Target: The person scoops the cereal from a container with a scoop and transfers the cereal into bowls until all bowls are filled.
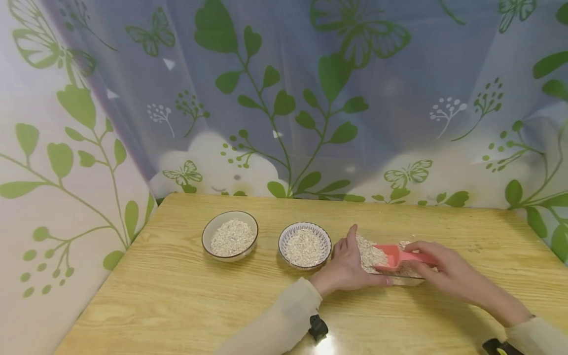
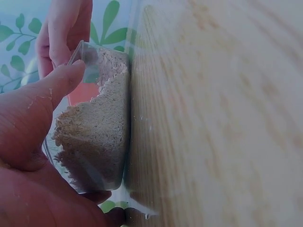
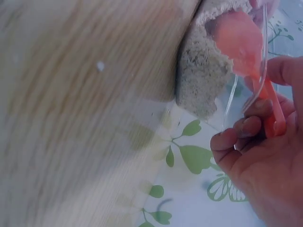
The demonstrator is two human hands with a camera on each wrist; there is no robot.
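Observation:
A clear plastic container (image 2: 103,142) of oat flakes stands on the table at the right. My left hand (image 1: 348,266) holds its left end, with the thumb (image 2: 66,80) along the near side and the other fingers round the end. My right hand (image 1: 448,271) grips the handle of a red scoop (image 1: 390,258) over the container's right end. The scoop's head lies down in the oats (image 3: 203,71), its front edge against the heaped flakes. In the right wrist view, the handle (image 3: 272,106) passes between thumb and fingers.
Left of the container stands a small patterned bowl (image 1: 284,249) with oat flakes in it. Farther left is a plain, dark-rimmed bowl (image 1: 206,241), also holding oats. A printed curtain (image 1: 284,98) hangs behind the wooden table (image 1: 177,301). A few stray flakes lie on the wood.

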